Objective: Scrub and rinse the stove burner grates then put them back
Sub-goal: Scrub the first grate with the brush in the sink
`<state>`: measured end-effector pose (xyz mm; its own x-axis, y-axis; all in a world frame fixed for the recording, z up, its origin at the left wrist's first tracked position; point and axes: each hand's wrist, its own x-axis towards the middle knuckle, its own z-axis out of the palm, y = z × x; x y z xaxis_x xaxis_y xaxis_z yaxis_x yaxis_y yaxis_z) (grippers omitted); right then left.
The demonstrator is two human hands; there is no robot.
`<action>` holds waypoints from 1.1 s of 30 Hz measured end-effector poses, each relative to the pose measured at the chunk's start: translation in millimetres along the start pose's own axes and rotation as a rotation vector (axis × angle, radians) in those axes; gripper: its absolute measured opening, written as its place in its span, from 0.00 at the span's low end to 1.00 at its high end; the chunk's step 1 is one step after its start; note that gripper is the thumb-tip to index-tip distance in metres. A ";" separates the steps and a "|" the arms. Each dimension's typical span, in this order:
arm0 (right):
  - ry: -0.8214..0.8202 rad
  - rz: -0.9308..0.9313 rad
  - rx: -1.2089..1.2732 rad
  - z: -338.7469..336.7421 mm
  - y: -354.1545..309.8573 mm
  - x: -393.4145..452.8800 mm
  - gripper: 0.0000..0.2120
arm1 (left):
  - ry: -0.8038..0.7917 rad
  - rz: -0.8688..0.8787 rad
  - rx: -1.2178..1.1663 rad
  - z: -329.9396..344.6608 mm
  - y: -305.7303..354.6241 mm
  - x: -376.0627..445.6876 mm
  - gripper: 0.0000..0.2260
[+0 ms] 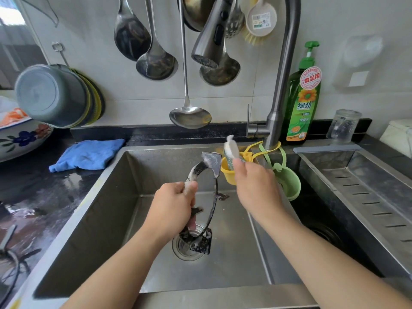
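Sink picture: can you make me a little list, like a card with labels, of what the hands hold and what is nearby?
Left hand: grips the soapy black metal burner grate over the steel sink
Right hand: grips a white and green scrubbing sponge, lifted off the grate
Tap: grey pull-out faucet head, no water seen running
Soap: green dish soap bottle behind the sink
Cloth: blue cloth on the dark counter, left
Baskets: yellow basket and green basket hang by the faucet

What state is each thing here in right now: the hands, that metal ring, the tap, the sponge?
Left hand: grips the grate.
Grate: soapy, held upright over the drain.
Right hand: holds the sponge, apart from the grate.
Sponge: foamy, raised.
Tap: no water visible.
Cloth: crumpled on the counter.
Jar: upside down.
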<state>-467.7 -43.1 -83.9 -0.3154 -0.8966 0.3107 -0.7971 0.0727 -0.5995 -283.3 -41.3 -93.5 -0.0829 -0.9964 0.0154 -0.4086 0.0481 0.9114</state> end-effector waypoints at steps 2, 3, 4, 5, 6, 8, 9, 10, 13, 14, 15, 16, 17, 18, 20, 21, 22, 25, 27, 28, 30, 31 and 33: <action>-0.098 0.081 0.202 -3.9 3.4 2.5 0.27 | -0.045 0.003 -0.046 -8.7 -2.6 2.2 0.20; -0.173 0.093 0.300 -4.8 2.9 1.4 0.27 | -0.076 0.007 -0.061 -11.1 -2.8 2.0 0.20; -0.246 0.087 0.377 -4.1 2.1 -0.8 0.27 | -0.106 0.011 -0.078 -11.7 -3.3 1.0 0.20; -0.290 0.070 0.422 -2.4 1.7 -2.8 0.26 | -0.135 0.017 -0.090 -10.8 -2.9 -0.3 0.19; -0.298 0.042 0.428 -0.2 2.7 -4.3 0.23 | -0.164 0.025 -0.094 -9.7 -3.2 -0.9 0.19; -0.245 -0.001 0.385 3.7 6.1 -3.5 0.15 | -0.231 0.037 -0.081 -9.3 -6.6 0.9 0.19; -0.228 -0.004 0.364 4.0 7.9 -3.1 0.12 | -0.262 0.033 -0.062 -10.2 -9.1 2.4 0.19; -0.227 -0.002 0.347 4.4 8.8 -3.0 0.11 | -0.276 0.027 -0.026 -12.0 -10.8 4.2 0.20; -0.255 0.000 0.258 6.9 5.3 -7.4 0.09 | -0.204 0.030 0.166 -14.0 -15.0 9.4 0.17; -0.255 -0.031 0.213 9.5 2.6 -10.4 0.09 | -0.182 0.032 0.202 -12.8 -15.2 10.3 0.14; -0.248 -0.082 0.148 12.1 -0.9 -14.1 0.10 | -0.173 0.028 0.218 -11.3 -14.9 10.7 0.10; -0.239 -0.147 0.066 14.4 -4.1 -18.3 0.11 | -0.178 0.013 0.227 -9.4 -15.7 11.1 0.07; -0.239 -0.223 -0.019 15.4 -8.5 -23.1 0.11 | -0.191 -0.010 0.228 -7.9 -18.0 11.5 0.06; -0.250 -0.309 -0.079 16.7 -12.0 -27.0 0.12 | -0.203 -0.030 0.222 -6.8 -19.7 11.7 0.06; -0.312 -0.462 -0.103 16.8 -16.1 -32.9 0.14 | -0.202 -0.059 0.174 -6.0 -23.8 14.5 0.06; -0.351 -0.495 -0.065 14.8 -18.1 -34.1 0.15 | -0.173 -0.070 0.142 -6.5 -24.5 16.0 0.06; -0.382 -0.472 0.018 14.3 -19.0 -33.1 0.18 | -0.124 -0.068 0.123 -8.2 -24.0 17.3 0.05; -0.395 -0.220 0.277 6.1 -15.6 -25.7 0.28 | -0.010 0.040 0.183 -13.0 -23.3 22.2 0.09; -0.372 -0.171 0.254 0.6 -7.7 -23.0 0.27 | 0.001 0.091 0.160 -13.6 -23.1 21.4 0.07; -0.371 -0.182 0.232 -1.8 -5.1 -23.3 0.24 | 0.004 0.109 0.114 -14.1 -22.5 20.1 0.07; -0.412 -0.213 0.269 -5.7 -4.4 -28.9 0.19 | 0.039 0.165 0.026 -13.7 -19.4 17.3 0.14; -0.450 -0.240 0.293 -7.8 -7.0 -33.4 0.18 | 0.062 0.209 -0.002 -14.3 -17.4 16.8 0.16; -0.502 -0.334 0.267 -9.2 -14.4 -42.3 0.18 | 0.086 0.285 -0.052 -16.0 -16.2 17.6 0.14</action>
<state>-447.6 -2.2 -81.6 0.2570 -0.9516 0.1687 -0.6351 -0.2979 -0.7127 -263.7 -60.7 -101.4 -0.1092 -0.9456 0.3065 -0.3327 0.3254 0.8851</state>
